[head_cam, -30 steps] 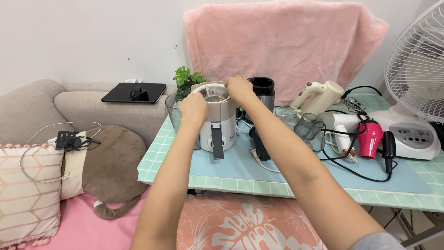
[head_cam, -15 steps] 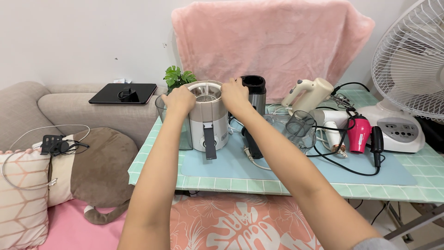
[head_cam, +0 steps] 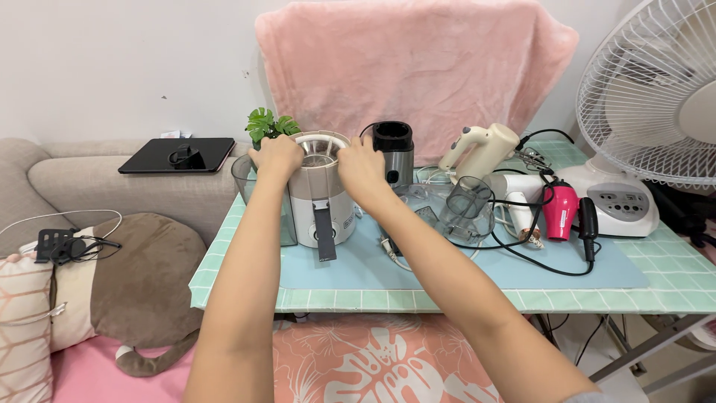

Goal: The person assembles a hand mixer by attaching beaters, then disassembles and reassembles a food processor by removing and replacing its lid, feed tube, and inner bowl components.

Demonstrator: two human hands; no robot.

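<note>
A white and grey juicer (head_cam: 322, 209) stands on the blue mat at the left of the table, with a clear pulp container (head_cam: 252, 186) at its left side. My left hand (head_cam: 276, 158) grips the left edge of the juicer's round top (head_cam: 321, 146). My right hand (head_cam: 361, 169) grips the right edge of the same top. Both arms reach forward over the table's front edge.
On the green tiled table (head_cam: 418, 298) stand a black blender base (head_cam: 393, 152), a cream hand mixer (head_cam: 479, 149), a clear jug (head_cam: 467, 209), a pink hair dryer (head_cam: 561, 210) with cords, and a small plant (head_cam: 268, 124). A white fan (head_cam: 656, 112) stands right. A sofa with a black tablet (head_cam: 177, 155) is left.
The view has shifted so the table sits more to the left. Both hands stay on the juicer's top, with little change in their grip.
</note>
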